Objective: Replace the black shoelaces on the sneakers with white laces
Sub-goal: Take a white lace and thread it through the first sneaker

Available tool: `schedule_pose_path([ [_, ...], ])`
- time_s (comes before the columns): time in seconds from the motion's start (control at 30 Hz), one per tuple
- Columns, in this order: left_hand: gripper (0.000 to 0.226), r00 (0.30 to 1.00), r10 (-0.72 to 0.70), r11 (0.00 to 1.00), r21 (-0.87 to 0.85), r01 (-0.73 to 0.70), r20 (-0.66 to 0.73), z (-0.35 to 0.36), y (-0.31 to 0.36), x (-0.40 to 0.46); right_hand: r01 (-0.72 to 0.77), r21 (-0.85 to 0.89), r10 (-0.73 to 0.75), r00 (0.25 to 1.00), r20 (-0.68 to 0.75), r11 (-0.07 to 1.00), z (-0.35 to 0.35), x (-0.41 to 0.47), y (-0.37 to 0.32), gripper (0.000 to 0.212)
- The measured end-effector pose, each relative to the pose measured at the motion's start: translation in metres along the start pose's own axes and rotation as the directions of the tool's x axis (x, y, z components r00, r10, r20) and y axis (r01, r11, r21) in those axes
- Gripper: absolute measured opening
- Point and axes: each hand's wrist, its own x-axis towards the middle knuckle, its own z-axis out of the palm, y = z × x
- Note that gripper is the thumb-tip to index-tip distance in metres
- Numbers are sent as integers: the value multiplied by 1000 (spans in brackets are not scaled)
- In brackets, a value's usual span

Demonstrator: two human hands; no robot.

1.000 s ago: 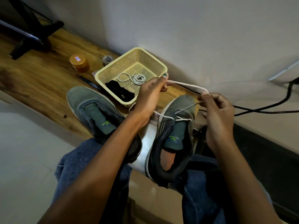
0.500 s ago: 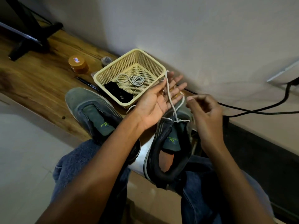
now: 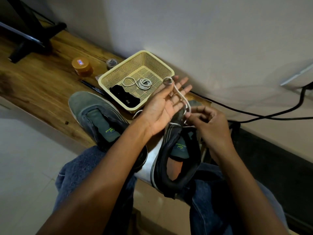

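Note:
Two grey sneakers lie in front of me: the left sneaker [image 3: 94,114] on the wooden table, with no lace in it, and the right sneaker [image 3: 177,150] nearer my lap. A white lace [image 3: 182,97] runs from the right sneaker's front eyelets up across my left hand [image 3: 162,104], which is held palm up with straight fingers, the lace looped over a fingertip. My right hand [image 3: 206,122] pinches the same lace just above the shoe's toe end. A cream mesh basket [image 3: 118,75] holds a coiled white lace [image 3: 144,83] and black laces [image 3: 124,97].
An orange-lidded jar [image 3: 82,66], a small round item [image 3: 111,62] and a dark pen [image 3: 92,87] lie on the wooden table [image 3: 33,85] left of the basket. A black stand [image 3: 30,36] is at far left. Black cables [image 3: 254,114] run along the wall at right.
My left hand turned palm up and spread its fingers, letting the lace drape over them. My right hand moved down and left toward the shoe's front eyelets, still pinching the lace.

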Motion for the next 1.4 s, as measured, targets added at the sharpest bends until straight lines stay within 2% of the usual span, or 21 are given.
schedule_pose_path([
  [0.07, 21, 986, 107, 964, 257, -73, -124, -1, 1, 0, 5, 71, 5, 991, -136, 997, -3, 2, 1, 9],
  [0.13, 28, 956, 221, 843, 531, -87, -194, -3, 0, 0, 24, 119, 9, 962, -272, 993, -6, 4, 1, 7],
  [0.2, 35, 948, 273, 729, 678, -91, -166, -5, -2, 0, 54, 164, 13, 924, -382, 985, -9, 5, 0, 6],
  [0.33, 50, 964, 259, 569, 815, -108, -53, -3, -8, -12, 106, 203, 10, 865, -501, 973, -12, 8, -1, 5],
  [0.4, 60, 963, 264, 484, 856, -181, 54, -1, -11, -16, 92, 170, 3, 873, -487, 981, -12, 9, 1, 4],
  [0.5, 66, 959, 247, 489, 836, -249, 141, -1, -20, -13, 70, 69, -36, 910, -413, 995, -10, 9, 5, 11],
  [0.53, 67, 952, 250, 457, 845, -277, 177, -4, -23, -11, 73, 29, -56, 919, -390, 997, -9, 9, 6, 14],
  [0.6, 68, 942, 241, 335, 891, -306, 233, -8, -27, -9, 73, -41, -82, 932, -354, 997, -8, 8, 7, 22],
  [0.7, 67, 941, 198, 237, 918, -319, 276, -13, -29, -6, 63, -97, -91, 942, -322, 993, -9, 9, 8, 25],
  [0.8, 61, 912, 203, 2, 931, -364, 356, -15, -29, -4, 93, -180, -137, 957, -255, 979, -9, 8, 9, 23],
  [0.87, 48, 892, 203, -85, 915, -395, 404, -12, -27, -7, 137, -234, -187, 961, -206, 963, -8, 7, 9, 20],
  [1.0, 37, 855, 254, -137, 892, -431, 452, -12, -30, -6, 174, -243, -218, 961, -167, 954, -8, 6, 9, 17],
  [1.1, 30, 840, 316, -177, 897, -405, 441, -13, -29, -3, 165, -209, -195, 972, -132, 964, -9, 4, 8, 19],
  [1.17, 23, 822, 348, -169, 893, -417, 450, -15, -29, -1, 142, -195, -163, 982, -97, 971, -11, 3, 7, 18],
  [1.23, 16, 815, 383, -102, 897, -429, 434, -15, -29, -1, 120, -189, -137, 987, -79, 975, -14, 4, 7, 16],
  [1.33, 12, 843, 393, 34, 910, -413, 368, -16, -30, 0, 58, -215, -86, 988, -126, 975, -22, 8, 12, 8],
  [1.4, 10, 883, 350, 78, 930, -360, 312, -18, -29, 0, -15, -271, -36, 983, -180, 963, -28, 9, 16, 7],
])
